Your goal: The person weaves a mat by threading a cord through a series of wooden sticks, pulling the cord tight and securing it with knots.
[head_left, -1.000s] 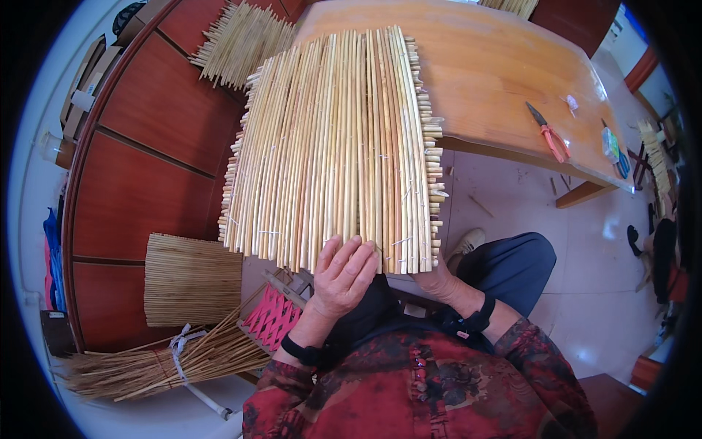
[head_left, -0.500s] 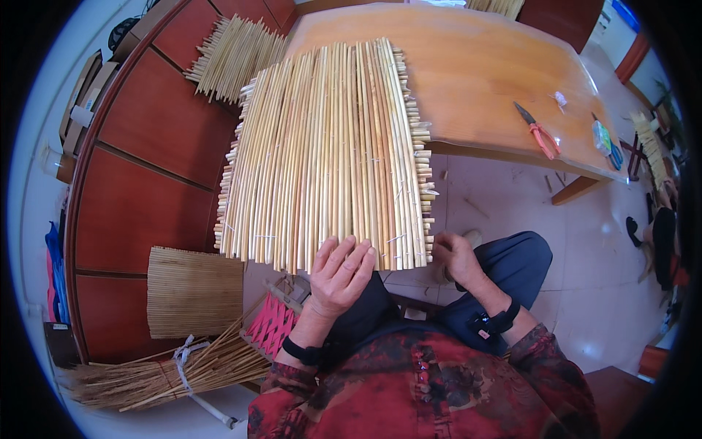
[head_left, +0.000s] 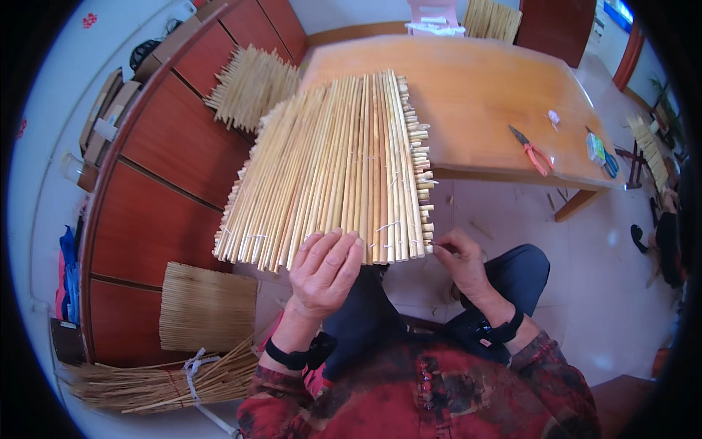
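Observation:
A mat of straw-coloured reed stalks [head_left: 322, 168], bound with thin white thread, slopes from the table's edge toward my lap. My left hand [head_left: 325, 271] grips its near edge, fingers lying on top of the stalks and the thumb hidden beneath. Just off the mat's near right corner is my right hand [head_left: 466, 265], thumb and forefinger pinched together close to the stalk ends. Whatever sits in that pinch is too small to make out. Short thread ends show along the mat's near edge.
Pliers with red handles [head_left: 531, 150] lie on the wooden table [head_left: 482, 88], beside a small green-and-white pack [head_left: 596, 148]. More reed mats lean at the red cabinet [head_left: 157, 208], one upper [head_left: 252, 84], one lower [head_left: 208, 306]. A tied reed bundle [head_left: 161, 380] lies lower left.
My left hand has shifted a little left along the mat's near edge. The right hand's fingers have closed into a pinch by the corner. The whole view has tilted upward.

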